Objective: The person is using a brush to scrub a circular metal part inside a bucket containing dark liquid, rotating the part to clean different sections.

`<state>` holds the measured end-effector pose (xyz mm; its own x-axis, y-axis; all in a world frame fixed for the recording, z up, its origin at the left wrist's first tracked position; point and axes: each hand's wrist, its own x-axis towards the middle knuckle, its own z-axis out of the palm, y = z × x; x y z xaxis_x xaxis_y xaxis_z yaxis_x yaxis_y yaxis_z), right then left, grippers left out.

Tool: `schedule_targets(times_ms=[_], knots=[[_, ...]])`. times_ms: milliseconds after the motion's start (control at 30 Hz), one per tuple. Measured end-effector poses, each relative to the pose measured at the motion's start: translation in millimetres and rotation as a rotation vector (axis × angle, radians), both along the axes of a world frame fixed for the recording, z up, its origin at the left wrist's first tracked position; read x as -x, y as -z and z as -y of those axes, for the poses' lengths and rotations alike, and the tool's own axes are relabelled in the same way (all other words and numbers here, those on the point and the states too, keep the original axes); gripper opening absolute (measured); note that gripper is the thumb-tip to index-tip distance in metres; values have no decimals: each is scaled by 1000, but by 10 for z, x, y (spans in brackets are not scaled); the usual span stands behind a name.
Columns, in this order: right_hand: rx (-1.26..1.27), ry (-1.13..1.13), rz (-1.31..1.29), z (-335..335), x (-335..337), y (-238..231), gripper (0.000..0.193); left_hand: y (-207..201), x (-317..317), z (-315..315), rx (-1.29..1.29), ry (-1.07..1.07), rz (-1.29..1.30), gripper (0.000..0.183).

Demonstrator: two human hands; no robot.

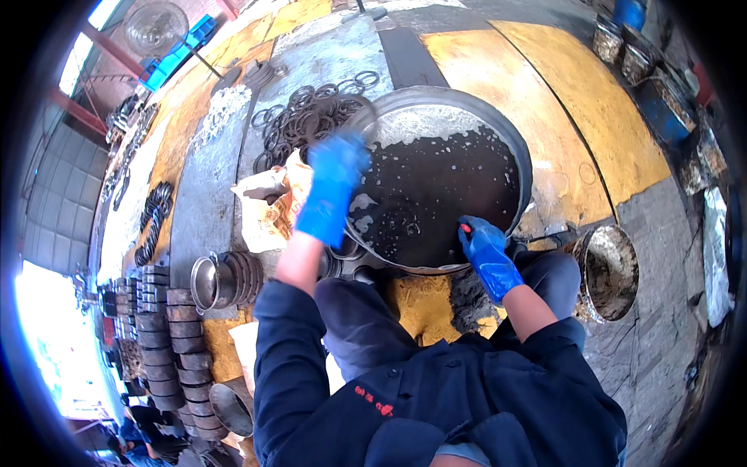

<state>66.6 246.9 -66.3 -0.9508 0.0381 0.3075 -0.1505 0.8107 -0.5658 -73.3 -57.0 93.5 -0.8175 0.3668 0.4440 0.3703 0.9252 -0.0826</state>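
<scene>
My left hand [336, 159], in a blue rubber glove, is over the left rim of a wide round metal tub [523, 159]. Motion smears its fingers. A dark ring [372, 118], smeared likewise, shows at the fingertips; whether they grip it I cannot make out. Dark liquid [443, 187] with pale foam fills much of the tub. At the tub's near right rim my right hand [489, 251], also blue-gloved, is closed around a red-ended handle [465, 228], the rest of which is hidden. Beyond my left hand lies a heap of dark metal rings [311, 121].
An open paper sack [261, 222] lies left of the tub. Stacked rings [245, 276] and columns of dark cylindrical parts [159, 342] stand farther left. At right are a dirty bucket [608, 272] and several drums [665, 109]. A pedestal fan [158, 29] stands far left.
</scene>
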Motion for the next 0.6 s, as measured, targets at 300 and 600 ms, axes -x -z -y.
schedule_targets(times_ms=[300, 600], knots=[[-27, -1, -51, -10, -15, -63, 17, 807, 71, -140, -323, 91, 161, 39], [7, -28, -30, -34, -89, -55, 21, 1735, 90, -317, -479, -434, 766, 85]])
